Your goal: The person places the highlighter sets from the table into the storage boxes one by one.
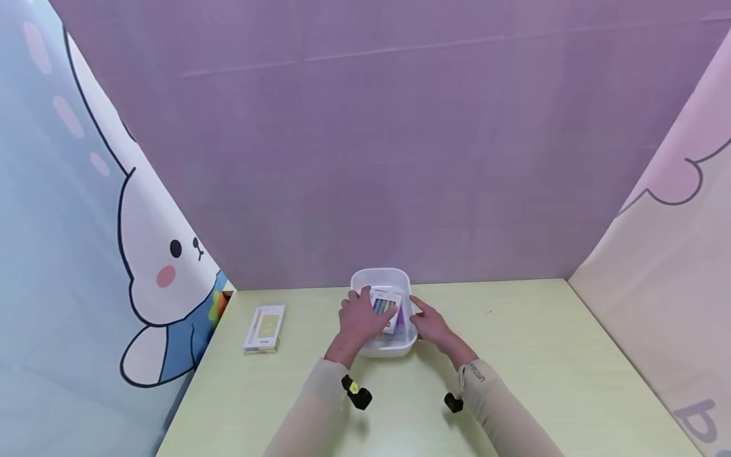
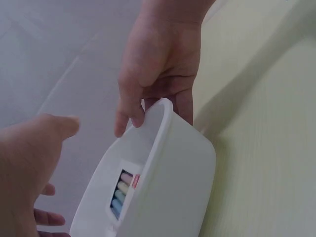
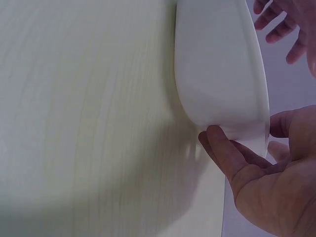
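The person's right hand (image 1: 434, 327) has its grip on the wall of a white bin (image 1: 379, 273), thumb at the rim and fingers outside, while the left hand (image 1: 362, 317) holds nothing, fingers spread above the bin's left side. Inside the bin lies a box of coloured sticks (image 1: 385, 304). The bin is on a pale tabletop (image 1: 514, 355), with a flat white-and-yellow box (image 1: 265, 329) well apart to its left.

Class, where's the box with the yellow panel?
In the head view, the box lies on the table near its left edge, left of the white tub.
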`<state>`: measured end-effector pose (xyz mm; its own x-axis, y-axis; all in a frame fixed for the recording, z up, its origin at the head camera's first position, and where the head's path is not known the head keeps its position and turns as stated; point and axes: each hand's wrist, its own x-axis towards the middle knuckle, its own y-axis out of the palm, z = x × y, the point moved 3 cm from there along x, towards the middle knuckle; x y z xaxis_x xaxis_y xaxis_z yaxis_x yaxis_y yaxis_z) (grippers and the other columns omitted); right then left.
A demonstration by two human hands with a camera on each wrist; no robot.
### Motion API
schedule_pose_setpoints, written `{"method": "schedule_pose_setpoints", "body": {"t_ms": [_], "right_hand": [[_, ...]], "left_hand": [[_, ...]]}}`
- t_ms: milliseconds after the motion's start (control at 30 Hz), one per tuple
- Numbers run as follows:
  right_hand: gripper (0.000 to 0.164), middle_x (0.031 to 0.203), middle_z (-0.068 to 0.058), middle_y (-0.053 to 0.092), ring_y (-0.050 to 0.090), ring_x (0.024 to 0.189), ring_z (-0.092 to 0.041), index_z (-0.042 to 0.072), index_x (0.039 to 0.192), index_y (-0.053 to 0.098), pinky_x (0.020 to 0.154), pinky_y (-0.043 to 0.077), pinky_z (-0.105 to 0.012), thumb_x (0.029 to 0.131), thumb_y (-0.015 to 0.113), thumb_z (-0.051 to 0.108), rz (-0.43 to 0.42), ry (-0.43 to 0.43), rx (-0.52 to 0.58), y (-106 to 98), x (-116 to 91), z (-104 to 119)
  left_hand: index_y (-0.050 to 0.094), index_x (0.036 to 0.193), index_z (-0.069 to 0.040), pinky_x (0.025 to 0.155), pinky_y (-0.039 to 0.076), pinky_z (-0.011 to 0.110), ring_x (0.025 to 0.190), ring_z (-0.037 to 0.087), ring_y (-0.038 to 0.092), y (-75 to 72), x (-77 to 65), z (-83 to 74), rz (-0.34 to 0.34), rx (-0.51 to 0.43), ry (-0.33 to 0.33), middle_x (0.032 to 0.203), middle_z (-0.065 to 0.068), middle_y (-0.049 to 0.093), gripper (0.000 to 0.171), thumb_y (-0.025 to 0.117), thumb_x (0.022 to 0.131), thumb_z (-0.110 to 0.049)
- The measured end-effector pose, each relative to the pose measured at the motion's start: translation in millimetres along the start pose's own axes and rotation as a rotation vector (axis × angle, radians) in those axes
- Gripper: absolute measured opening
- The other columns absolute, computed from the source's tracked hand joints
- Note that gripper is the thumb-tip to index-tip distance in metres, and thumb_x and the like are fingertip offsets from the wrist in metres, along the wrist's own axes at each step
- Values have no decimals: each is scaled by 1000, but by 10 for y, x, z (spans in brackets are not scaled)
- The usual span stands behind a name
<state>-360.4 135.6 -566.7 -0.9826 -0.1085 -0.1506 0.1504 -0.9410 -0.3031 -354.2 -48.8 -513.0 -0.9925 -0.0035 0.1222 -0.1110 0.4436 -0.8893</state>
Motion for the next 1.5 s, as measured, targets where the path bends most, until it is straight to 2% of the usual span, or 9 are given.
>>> {"method": "schedule_pose_setpoints", "body": {"t_ms": [200,333,667,833,1000,1133,1500], "right_hand": [[59,122,-33,55,67,85,-31,12,152,32,66,57,-37,97,50,5,4,-2,18,13,1,5],[60,121,-33,55,67,86,-34,13,153,32,66,57,-37,96,51,5,6,5,28,8,0,2],[60,119,-32,56,66,88,-36,13,153,29,69,57,-40,98,50,5,30,8,38,-1,-8,-16],[60,119,-32,56,66,88,-35,14,154,28,69,57,-40,98,48,6,40,12,30,3,-9,22],[59,121,-31,56,66,90,-35,16,154,29,68,56,-39,98,49,8,33,23,28,26,-23,21],[61,123,-33,54,66,90,-35,14,154,27,69,56,-41,98,49,8,50,33,23,44,-7,24],[60,121,-31,56,66,88,-34,13,153,28,67,56,-42,97,49,6,48,42,29,80,-55,21]], "left_hand": [[54,130,-7,76,46,48,93,33,52,-14,-3,95,-2,29,36,109,17,54,67,60,86,-58],[57,128,-8,74,47,46,91,30,53,-11,13,149,22,33,51,108,14,54,60,61,87,-52],[60,125,-9,73,50,43,90,28,58,-24,41,299,9,-74,60,108,12,58,41,59,92,-33],[62,122,-9,73,50,42,89,27,59,-84,56,412,-11,-77,63,106,11,59,36,60,92,-29],[62,119,-7,75,51,43,90,28,61,-141,20,525,-47,-99,97,104,12,60,33,60,92,-26],[62,120,-7,74,51,42,90,26,61,-192,4,619,-52,-92,86,103,11,60,33,59,93,-26],[62,120,-8,72,51,45,92,30,61,-360,-169,895,-85,-26,79,105,12,62,35,57,94,-30]]}}
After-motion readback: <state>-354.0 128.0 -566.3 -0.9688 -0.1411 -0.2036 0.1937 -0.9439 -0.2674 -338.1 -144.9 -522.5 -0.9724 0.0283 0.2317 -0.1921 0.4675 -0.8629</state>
